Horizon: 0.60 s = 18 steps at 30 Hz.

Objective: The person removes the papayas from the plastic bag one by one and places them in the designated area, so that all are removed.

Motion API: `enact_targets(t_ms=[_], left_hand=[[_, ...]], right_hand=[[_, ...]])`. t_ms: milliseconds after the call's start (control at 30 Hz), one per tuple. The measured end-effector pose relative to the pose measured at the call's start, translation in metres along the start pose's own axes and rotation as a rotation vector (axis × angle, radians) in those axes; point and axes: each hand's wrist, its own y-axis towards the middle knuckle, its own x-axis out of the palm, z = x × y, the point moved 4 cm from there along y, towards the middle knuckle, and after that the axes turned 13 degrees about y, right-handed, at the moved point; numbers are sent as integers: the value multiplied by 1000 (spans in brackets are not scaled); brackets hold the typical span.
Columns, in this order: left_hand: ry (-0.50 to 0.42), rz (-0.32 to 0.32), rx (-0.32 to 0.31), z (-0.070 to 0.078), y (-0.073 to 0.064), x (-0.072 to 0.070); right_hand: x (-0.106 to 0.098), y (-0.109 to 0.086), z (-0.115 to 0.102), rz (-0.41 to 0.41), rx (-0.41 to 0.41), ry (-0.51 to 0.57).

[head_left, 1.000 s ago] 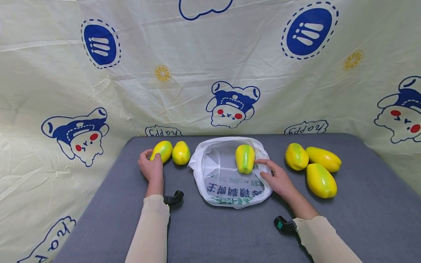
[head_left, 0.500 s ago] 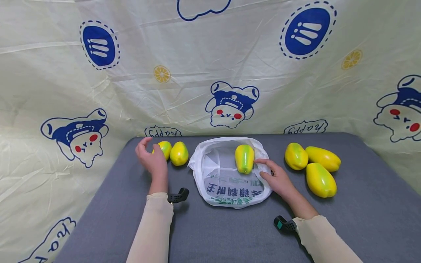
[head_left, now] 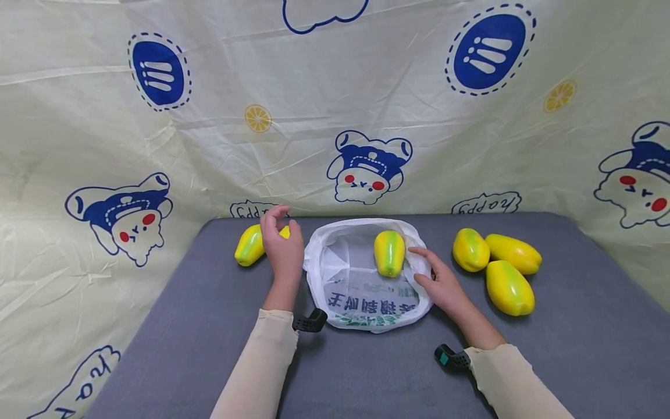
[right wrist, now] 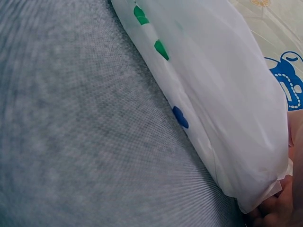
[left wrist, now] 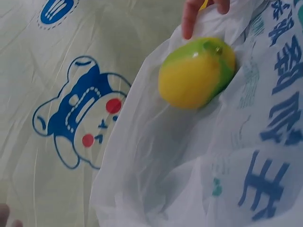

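My left hand hovers over the two left papayas with its fingers loosely bent, holding nothing. It partly hides the second papaya; the outer yellow-green papaya lies just left of it. A white plastic bag lies with its mouth wide, one papaya inside near the right wall. My right hand holds the bag's right rim, the plastic gathered between fingers and thumb in the right wrist view. In the left wrist view, a right-hand finger points down beside the bagged papaya.
Right of the bag, three more papayas lie grouped: one nearest the bag, one behind and one in front. A grey cloth covers the table. A printed curtain hangs along the back edge.
My left hand has let go of the outer left papaya, lifted, and moved right over the second one. The outer papaya sits slightly further left. My right hand stays at the bag's rim.
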Motion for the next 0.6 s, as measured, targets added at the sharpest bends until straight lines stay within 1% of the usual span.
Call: enact_targets(t_ms=[67, 100, 167, 300, 367, 433, 500, 600], left_hand=[[2, -87, -13, 4, -5, 7], [7, -140, -28, 6, -8, 11], [-2, -265, -76, 8, -13, 18], [-24, -517, -176, 8, -23, 36], [-31, -615, -211, 8, -29, 45], [-37, -702, -231, 6, -35, 54], [-32, -773, -241, 5, -41, 63], [-26, -853, -239, 2, -50, 73]], right_hand=[[0, 0, -1, -1, -9, 16], [0, 0, -1, -1, -13, 23], [1, 0, 0, 3, -14, 33], [1, 2, 0, 17, -19, 18], [1, 2, 0, 21, -20, 6], [1, 2, 0, 25, -22, -2], [1, 2, 0, 27, -21, -3], [0, 2, 1, 27, -18, -8]])
